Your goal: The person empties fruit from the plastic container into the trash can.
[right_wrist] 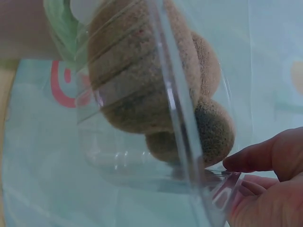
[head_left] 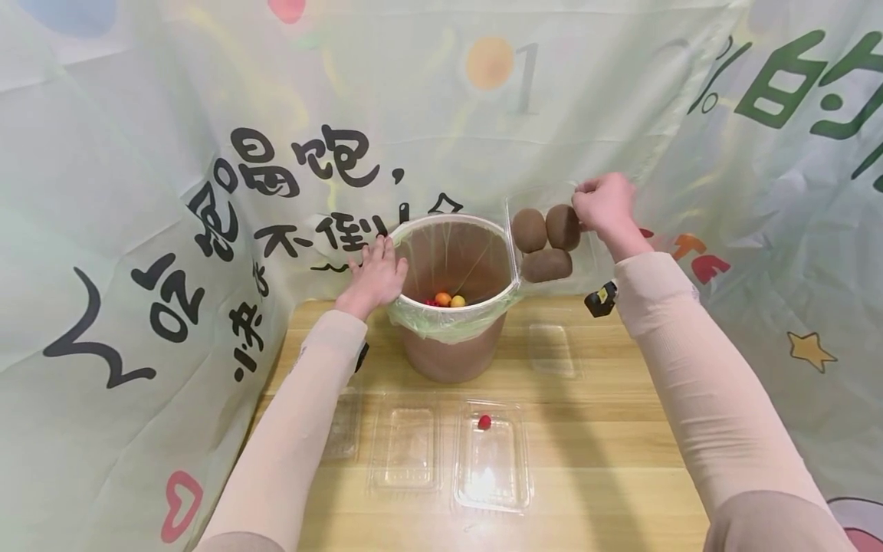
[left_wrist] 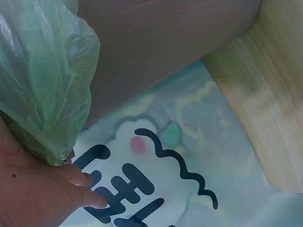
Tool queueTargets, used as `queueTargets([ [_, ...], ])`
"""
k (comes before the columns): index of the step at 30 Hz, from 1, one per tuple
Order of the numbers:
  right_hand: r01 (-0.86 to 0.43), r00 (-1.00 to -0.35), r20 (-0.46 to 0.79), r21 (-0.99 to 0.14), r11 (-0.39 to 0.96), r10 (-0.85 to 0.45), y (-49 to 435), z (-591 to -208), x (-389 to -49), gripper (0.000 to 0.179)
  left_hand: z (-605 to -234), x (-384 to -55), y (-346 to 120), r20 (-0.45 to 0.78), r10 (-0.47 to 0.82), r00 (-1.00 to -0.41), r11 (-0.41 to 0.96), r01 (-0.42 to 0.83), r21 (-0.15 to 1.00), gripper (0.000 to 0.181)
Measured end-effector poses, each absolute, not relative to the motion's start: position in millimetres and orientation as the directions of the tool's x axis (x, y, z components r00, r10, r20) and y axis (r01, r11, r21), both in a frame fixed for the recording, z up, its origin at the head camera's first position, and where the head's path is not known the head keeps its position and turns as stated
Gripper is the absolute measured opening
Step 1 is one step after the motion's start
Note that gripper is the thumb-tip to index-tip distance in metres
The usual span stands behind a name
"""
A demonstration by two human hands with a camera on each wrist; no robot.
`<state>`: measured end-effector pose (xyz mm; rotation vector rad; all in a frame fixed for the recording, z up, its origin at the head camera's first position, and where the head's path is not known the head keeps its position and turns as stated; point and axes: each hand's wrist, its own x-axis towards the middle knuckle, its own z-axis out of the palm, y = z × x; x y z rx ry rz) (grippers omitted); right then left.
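A brown bucket (head_left: pixel 451 359) with a white rim stands on the wooden table, lined with a thin green plastic bag (head_left: pixel 448 326). My left hand (head_left: pixel 375 274) rests at the bucket's left rim with its fingers fairly straight, touching the bag. With my right hand (head_left: pixel 610 205) I pinch the edge of a clear plastic box (right_wrist: pixel 182 118), held tilted up against the bucket's right rim. Three brown, fuzzy kiwis (head_left: pixel 529 230) sit in that box. Inside the bucket lie an orange fruit (head_left: pixel 443 299), a yellow fruit (head_left: pixel 458 301) and something red, partly hidden by the rim.
In front of the bucket, a clear tray (head_left: pixel 492 491) holds one small red fruit (head_left: pixel 485 422). Left of it are another clear tray (head_left: pixel 407 448) and one (head_left: pixel 343 425) partly behind my left sleeve. A further clear tray (head_left: pixel 552 349) lies right of the bucket. Printed cloth (head_left: pixel 428 115) surrounds the table.
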<state>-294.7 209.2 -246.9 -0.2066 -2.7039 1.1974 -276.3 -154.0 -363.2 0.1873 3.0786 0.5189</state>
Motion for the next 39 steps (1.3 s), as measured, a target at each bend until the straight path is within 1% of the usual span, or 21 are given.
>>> queueTargets([
  [5, 0.053, -0.973, 0.119, -0.720, 0.691, 0.199, 204, -239, -299, 0.034, -363, -275, -153, 0.002, 0.116, -0.993, 0.937, 0.110, 0.331, 0.073],
  [8, 0.069, -0.975, 0.093, -0.734, 0.675, 0.201, 200, -235, -301, 0.039, -363, -275, -153, 0.003, 0.117, -0.993, 0.937, 0.111, 0.330, 0.073],
  [11, 0.084, -0.977, 0.063, -0.763, 0.640, 0.203, 194, -234, -305, 0.041, -364, -276, -153, 0.010, 0.119, -0.993, 0.935, 0.116, 0.336, 0.074],
  [13, 0.085, -0.975, 0.066, -0.771, 0.631, 0.212, 187, -235, -307, 0.040, -365, -277, -153, 0.014, 0.121, -0.993, 0.934, 0.119, 0.338, 0.074],
  [17, 0.049, -0.965, 0.134, -0.750, 0.659, 0.224, 172, -237, -309, 0.038, -366, -278, -153, 0.011, 0.120, -0.993, 0.934, 0.117, 0.337, 0.074],
  [20, 0.019, -0.955, 0.186, -0.738, 0.675, 0.231, 159, -239, -310, 0.039, -366, -278, -153, 0.014, 0.118, -0.993, 0.935, 0.115, 0.334, 0.074],
  [27, -0.080, -0.932, 0.282, -0.774, 0.628, 0.228, 134, -246, -312, 0.043, -365, -278, -153, 0.019, 0.115, -0.993, 0.937, 0.115, 0.330, 0.073],
  [33, -0.176, -0.919, 0.349, -0.779, 0.602, 0.183, 120, -260, -316, 0.041, -364, -277, -153, 0.019, 0.109, -0.994, 0.937, 0.109, 0.333, 0.073],
  [39, -0.250, -0.898, 0.417, -0.746, 0.617, 0.141, 114, -271, -316, 0.037, -363, -276, -152, 0.013, 0.103, -0.995, 0.937, 0.101, 0.335, 0.073],
])
